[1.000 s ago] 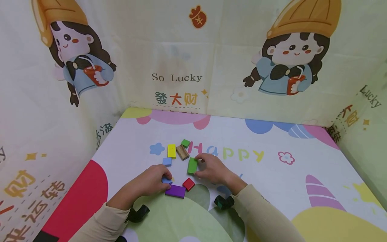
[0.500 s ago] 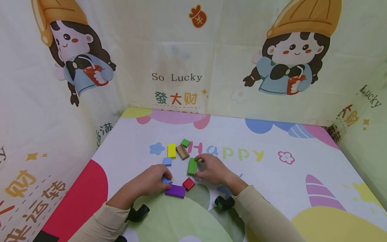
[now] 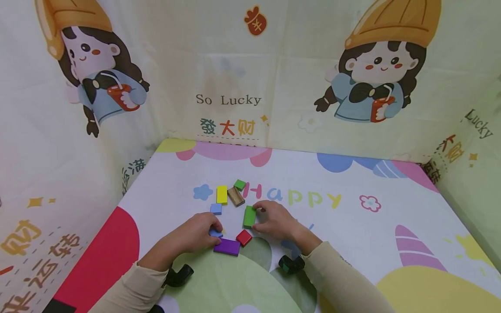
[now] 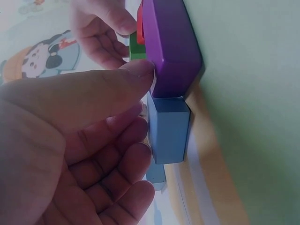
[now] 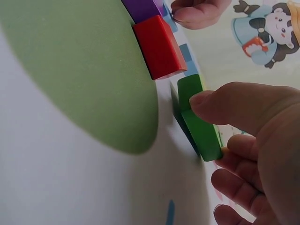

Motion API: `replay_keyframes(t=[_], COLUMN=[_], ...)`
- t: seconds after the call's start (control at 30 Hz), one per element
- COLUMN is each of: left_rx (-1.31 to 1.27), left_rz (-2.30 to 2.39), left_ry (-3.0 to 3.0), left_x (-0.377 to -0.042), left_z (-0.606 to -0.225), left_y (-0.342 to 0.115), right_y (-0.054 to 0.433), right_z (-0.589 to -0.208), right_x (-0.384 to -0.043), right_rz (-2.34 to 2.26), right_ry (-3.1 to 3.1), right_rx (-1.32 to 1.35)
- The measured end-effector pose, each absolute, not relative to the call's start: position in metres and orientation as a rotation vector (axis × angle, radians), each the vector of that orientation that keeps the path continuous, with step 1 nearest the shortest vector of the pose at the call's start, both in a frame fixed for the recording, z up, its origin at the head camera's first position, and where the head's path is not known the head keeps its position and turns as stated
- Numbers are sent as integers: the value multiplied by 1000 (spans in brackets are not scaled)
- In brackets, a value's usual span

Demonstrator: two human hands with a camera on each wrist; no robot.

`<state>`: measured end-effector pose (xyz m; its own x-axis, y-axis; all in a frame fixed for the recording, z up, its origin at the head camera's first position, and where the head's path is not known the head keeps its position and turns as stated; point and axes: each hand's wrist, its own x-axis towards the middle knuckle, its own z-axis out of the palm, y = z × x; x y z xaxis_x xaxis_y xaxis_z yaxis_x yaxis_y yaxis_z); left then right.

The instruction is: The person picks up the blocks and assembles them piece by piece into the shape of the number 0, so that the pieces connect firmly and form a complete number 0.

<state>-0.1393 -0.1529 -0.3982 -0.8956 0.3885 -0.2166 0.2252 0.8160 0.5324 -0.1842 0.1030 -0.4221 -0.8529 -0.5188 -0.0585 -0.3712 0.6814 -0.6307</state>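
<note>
My right hand [image 3: 275, 219] pinches a green rectangular block [image 3: 249, 217] between thumb and fingers. In the right wrist view, the thumb lies on one face of this block [image 5: 197, 117]. My left hand [image 3: 195, 232] rests by a blue block [image 3: 215, 234] and a purple block [image 3: 227, 247]. Its thumb touches the purple block [image 4: 171, 51] in the left wrist view, while the other fingers curl loosely beside the blue block [image 4: 171, 133]. A red block [image 3: 244, 238] sits between the purple and green ones. Part of the blue block is hidden from the head camera by the left fingers.
Beyond the hands lie a smaller blue block [image 3: 216, 209], a yellow block [image 3: 222, 195], a brown wooden block [image 3: 236, 197] and a small green block [image 3: 240, 184], in a rough ring. The printed tabletop [image 3: 332, 226] meets cloth walls [image 3: 289, 87] at its back and sides.
The green rectangular block in my right hand has shifted slightly toward me and to the right. My left hand and the other blocks have stayed in place.
</note>
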Motion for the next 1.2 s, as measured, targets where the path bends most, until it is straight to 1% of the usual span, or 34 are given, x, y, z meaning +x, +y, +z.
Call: replay_keyframes(t=[1.2], left_rx=[471], left_rz=[743], left_ry=[2689], left_x=[-138], left_z=[-399], left_y=[-153], right_y=[103], right_z=[-426], right_x=[-177], right_rz=[-960], right_ry=[2667], right_rx=[-687])
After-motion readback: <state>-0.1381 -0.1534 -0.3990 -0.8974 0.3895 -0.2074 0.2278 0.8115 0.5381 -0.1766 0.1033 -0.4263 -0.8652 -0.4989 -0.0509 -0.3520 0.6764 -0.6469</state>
